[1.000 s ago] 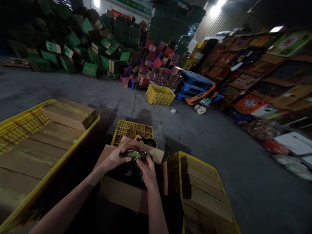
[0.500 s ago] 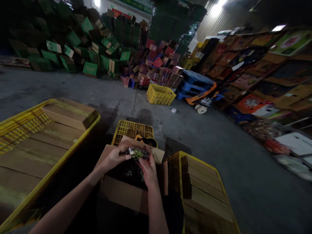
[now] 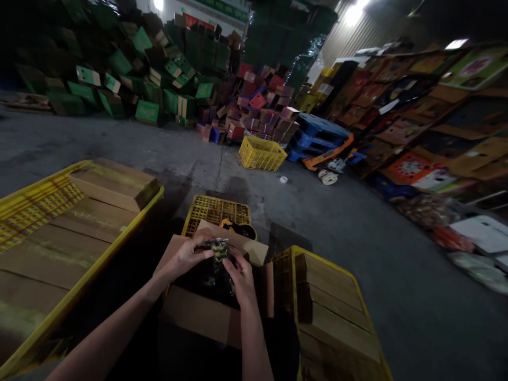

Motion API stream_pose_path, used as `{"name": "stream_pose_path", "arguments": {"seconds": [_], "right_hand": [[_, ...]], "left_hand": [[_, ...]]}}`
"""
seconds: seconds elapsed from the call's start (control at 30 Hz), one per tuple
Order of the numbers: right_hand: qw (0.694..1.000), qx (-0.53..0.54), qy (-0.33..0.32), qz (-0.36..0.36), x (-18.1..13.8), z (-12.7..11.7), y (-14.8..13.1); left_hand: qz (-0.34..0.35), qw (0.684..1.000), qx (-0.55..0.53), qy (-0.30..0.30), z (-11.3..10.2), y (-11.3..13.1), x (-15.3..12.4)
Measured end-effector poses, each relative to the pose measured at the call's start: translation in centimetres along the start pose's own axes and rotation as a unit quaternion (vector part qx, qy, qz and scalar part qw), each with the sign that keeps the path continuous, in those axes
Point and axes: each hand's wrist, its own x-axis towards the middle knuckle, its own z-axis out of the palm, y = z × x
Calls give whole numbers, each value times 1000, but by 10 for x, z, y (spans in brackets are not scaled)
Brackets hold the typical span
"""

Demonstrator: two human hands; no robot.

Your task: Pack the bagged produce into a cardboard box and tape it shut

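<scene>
A small clear plastic packet (image 3: 219,251) with yellow-green contents is held over an open cardboard box (image 3: 202,313). What the packet contains is too dark to name. On its left side, my left hand (image 3: 193,255) pinches it between thumb and fingers. From the right, my right hand (image 3: 240,273) grips it too, thumb on the near face. Inside the box, beneath the hands, lies more shiny clear wrapping over dark contents. The box flaps stand spread outward.
A yellow crate (image 3: 130,230) of closed cartons stands at left, another yellow crate (image 3: 357,275) of cartons at right. Ahead, a tape dispenser (image 3: 238,228) rests on an upturned yellow crate (image 3: 216,207). Farther off are a yellow crate (image 3: 262,153), blue pallets (image 3: 319,129) and a pallet jack (image 3: 327,161).
The packet has turned from lying sideways between the hands to a more upright position. My right fingers have shifted slightly down and around it; my left hand is nearly still.
</scene>
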Motion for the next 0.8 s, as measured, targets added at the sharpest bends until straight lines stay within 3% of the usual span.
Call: {"name": "stream_pose_path", "arguments": {"seconds": [0.17,0.5,0.8], "right_hand": [[998,10,-27,63,-3,2,-1],[996,24,-70,47,-7,7,0],[998,59,2,38,-6,12,-9]], "left_hand": [[-11,1000,17,1,0,4,0],[-14,1000,13,13,-2,-6,-2],[11,995,57,-83,1,1,-3]]}}
